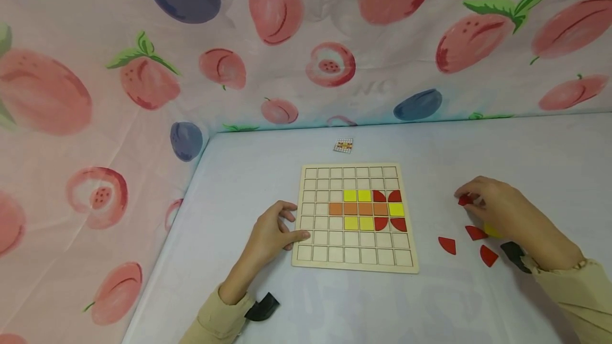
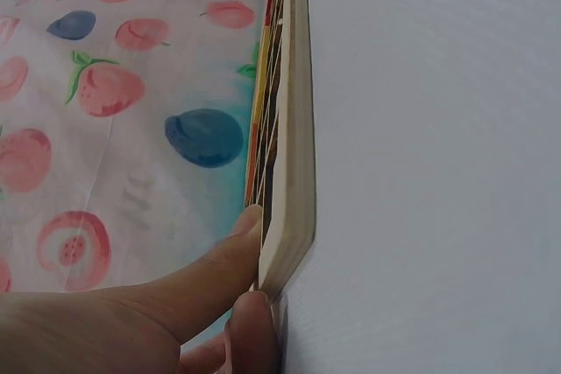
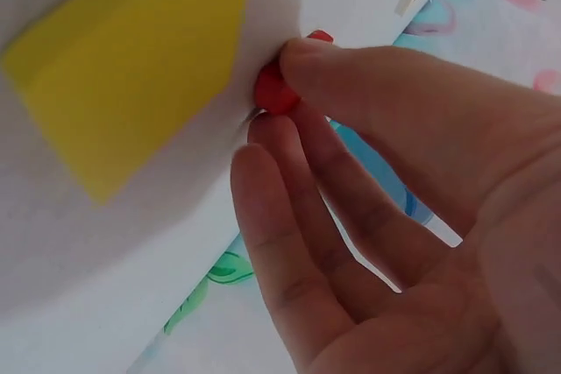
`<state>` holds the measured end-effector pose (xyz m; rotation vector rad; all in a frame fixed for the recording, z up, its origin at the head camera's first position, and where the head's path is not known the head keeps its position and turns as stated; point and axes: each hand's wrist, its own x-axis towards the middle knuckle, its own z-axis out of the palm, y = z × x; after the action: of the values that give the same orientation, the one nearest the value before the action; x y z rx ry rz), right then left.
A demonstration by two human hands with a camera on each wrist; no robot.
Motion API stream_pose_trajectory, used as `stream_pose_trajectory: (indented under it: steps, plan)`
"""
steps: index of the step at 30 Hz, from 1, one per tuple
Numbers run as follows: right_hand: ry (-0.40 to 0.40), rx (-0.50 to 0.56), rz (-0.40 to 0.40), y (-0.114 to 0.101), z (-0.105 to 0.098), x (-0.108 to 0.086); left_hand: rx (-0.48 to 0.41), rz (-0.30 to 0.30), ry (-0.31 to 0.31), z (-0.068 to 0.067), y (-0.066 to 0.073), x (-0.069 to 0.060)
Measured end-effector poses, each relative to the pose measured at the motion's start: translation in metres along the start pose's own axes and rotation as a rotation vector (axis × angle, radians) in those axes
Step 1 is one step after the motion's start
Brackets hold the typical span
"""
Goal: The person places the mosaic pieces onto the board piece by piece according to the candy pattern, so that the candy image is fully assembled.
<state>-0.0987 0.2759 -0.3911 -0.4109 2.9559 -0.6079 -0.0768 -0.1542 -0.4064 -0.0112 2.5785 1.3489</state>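
Observation:
A wooden grid board lies on the table, with yellow, orange and red pieces set in its squares. My left hand holds the board's left edge, thumb on top and fingers along the side; the left wrist view shows the thumb and a fingertip at the board's corner. Off to the right of the board, my right hand pinches a small red piece between thumb and fingers. Under that hand lies a yellow piece, partly hidden in the head view. Several red quarter-circle pieces lie close by, one of them nearest the board.
A small printed pattern card lies behind the board. Dark wrist devices sit at both sleeves, the left one beside the cuff. Fruit-print cloth hangs along the table's back and left side.

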Motion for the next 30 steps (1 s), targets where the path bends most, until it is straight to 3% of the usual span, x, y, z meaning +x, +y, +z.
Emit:
stream_pose_trajectory:
  steps: [20, 30]
  plan:
    - [0.045, -0.003, 0.001, -0.0050, 0.0025, 0.0046, 0.004, 0.005, -0.009, -0.0012, 0.0005, -0.0012]
    - [0.071, 0.060, -0.016, -0.0104, 0.0027, 0.0078, 0.014, 0.003, -0.005, -0.0012, 0.0002, -0.0002]
